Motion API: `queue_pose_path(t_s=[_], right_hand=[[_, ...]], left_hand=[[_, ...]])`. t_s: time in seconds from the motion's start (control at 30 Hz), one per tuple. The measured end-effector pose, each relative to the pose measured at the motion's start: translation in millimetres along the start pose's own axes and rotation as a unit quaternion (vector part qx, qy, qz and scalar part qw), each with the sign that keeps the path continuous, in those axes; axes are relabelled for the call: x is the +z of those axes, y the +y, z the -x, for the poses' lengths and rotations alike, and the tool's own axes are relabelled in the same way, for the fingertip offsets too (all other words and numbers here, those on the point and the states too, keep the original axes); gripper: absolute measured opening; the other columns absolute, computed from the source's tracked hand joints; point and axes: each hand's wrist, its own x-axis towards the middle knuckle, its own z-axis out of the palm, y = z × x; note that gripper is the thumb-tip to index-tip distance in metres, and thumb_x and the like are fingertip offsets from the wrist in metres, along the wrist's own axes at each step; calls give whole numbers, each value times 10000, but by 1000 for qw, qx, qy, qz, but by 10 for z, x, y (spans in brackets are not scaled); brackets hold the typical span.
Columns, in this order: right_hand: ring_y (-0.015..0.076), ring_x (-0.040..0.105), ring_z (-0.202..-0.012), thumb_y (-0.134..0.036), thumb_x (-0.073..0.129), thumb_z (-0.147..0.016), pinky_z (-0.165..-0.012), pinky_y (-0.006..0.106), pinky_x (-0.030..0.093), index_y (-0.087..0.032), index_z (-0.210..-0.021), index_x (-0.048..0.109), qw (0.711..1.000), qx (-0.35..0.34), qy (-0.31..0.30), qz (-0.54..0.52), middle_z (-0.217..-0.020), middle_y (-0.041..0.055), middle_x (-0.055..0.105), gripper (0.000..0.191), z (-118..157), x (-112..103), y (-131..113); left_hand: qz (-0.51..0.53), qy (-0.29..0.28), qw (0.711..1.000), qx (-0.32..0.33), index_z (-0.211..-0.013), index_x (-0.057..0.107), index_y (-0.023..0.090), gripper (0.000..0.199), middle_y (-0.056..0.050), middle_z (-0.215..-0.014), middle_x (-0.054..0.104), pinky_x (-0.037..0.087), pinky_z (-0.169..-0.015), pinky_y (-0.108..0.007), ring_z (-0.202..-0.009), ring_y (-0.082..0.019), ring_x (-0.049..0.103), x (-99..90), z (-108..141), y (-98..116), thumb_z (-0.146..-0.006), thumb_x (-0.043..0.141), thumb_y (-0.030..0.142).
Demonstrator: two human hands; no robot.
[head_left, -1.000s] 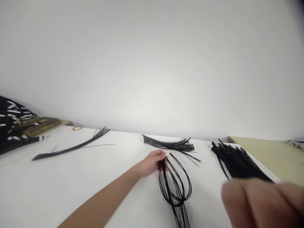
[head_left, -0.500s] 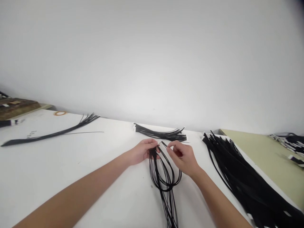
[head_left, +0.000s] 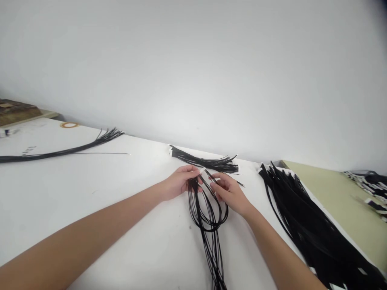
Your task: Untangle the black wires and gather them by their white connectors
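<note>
My left hand (head_left: 181, 182) is closed on a looped bundle of thin black wires (head_left: 211, 230), pinching it near a small white connector (head_left: 203, 170) at the top. Loops hang below the fingers, and the long tails run down past the lower edge of the picture. Just to the right, my right hand (head_left: 227, 190) has its fingers closed round a black wire beside the connector. The tip of a wire (head_left: 241, 184) pokes out behind this hand. The fingers partly hide where the wires meet the connector.
Behind my hands lies a short wire bundle (head_left: 205, 160) on the white table (head_left: 130, 229). A longer bundle (head_left: 69, 151) lies at left, near an orange ring (head_left: 69, 125). On the right is a large pile of black cables (head_left: 314, 225), with more on a yellowish surface (head_left: 329, 183).
The view has shifted a little. My right hand has turned and its fingers now close on a wire, whose tip shows behind it. The white connector is more visible at my left fingertips.
</note>
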Motion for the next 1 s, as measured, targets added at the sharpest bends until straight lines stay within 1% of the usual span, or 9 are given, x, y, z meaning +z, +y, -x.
queue_pose_path(t_s=[0.1, 0.2, 0.3, 0.43, 0.57, 0.7, 0.77, 0.83, 1.0], right_hand=[[74, 448, -422, -364, 595, -780, -429, 201, 348, -197, -1014, 541, 998, 26, -52, -30, -527, -76, 476, 292, 5, -48, -34], [69, 441, -427, -317, 621, -755, -430, 194, 344, -191, -1022, 550, 993, 53, -86, -67, -514, -84, 452, 303, 1, -97, -43], [63, 421, -415, -312, 647, -732, -414, 190, 312, -193, -1013, 559, 986, 71, -90, -119, -495, -92, 414, 318, -13, -125, -12], [37, 295, -393, -283, 708, -670, -401, 188, 288, -213, -980, 546, 976, 77, -72, -192, -485, -121, 300, 357, -9, -142, 10], [29, 217, -437, -229, 761, -577, -406, 181, 294, -227, -957, 507, 973, 84, 0, -214, -547, -126, 213, 457, -14, -137, -13], [40, 202, -476, -242, 773, -559, -397, 171, 233, -241, -960, 501, 978, 54, 92, -181, -584, -114, 224, 485, -66, -112, 13], [52, 225, -495, -274, 758, -588, -403, 177, 224, -234, -947, 517, 978, 13, 151, -141, -588, -104, 244, 434, -95, -110, 57], [68, 281, -518, -292, 724, -642, -439, 195, 275, -223, -937, 537, 974, -49, 209, -74, -586, -92, 280, 356, -117, -126, 115], [75, 361, -539, -261, 641, -745, -565, 229, 373, -216, -910, 578, 928, -190, 292, 136, -606, -70, 395, 182, -139, -219, 257]], left_hand=[[7, 2, 1000, 8, -844, 504, 161, 210, -43, -723, 638, 511, -627, -323, -625, -194, 661, -16, -22, -18, -789, 639, 312], [12, 5, 1000, 13, -848, 500, 162, 207, -43, -736, 636, 517, -641, -331, -638, -195, 664, -23, -34, -34, -797, 632, 313], [14, 5, 1000, 17, -840, 496, 162, 211, -43, -745, 633, 522, -660, -338, -657, -202, 671, -21, -35, -44, -804, 625, 326], [19, 7, 1000, 15, -822, 482, 165, 222, -38, -757, 631, 522, -654, -324, -661, -206, 679, -13, -31, -40, -799, 632, 328], [9, 14, 1000, 9, -828, 485, 161, 214, -35, -761, 623, 509, -603, -291, -657, -206, 679, 5, -20, -16, -806, 623, 323], [1, 13, 1000, 5, -838, 484, 161, 219, -34, -764, 616, 513, -618, -304, -667, -207, 678, 17, -4, -6, -810, 621, 330], [-5, 4, 1000, 8, -845, 488, 162, 229, -38, -777, 616, 512, -620, -302, -684, -208, 678, 15, -2, -12, -805, 627, 340], [-10, -6, 1000, 9, -853, 492, 164, 237, -43, -790, 619, 508, -616, -291, -710, -209, 678, 8, -3, -21, -801, 633, 348], [-27, -13, 1000, -6, -866, 499, 169, 253, -57, -819, 636, 518, -659, -315, -738, -202, 674, -4, -12, -29, -783, 654, 350]])
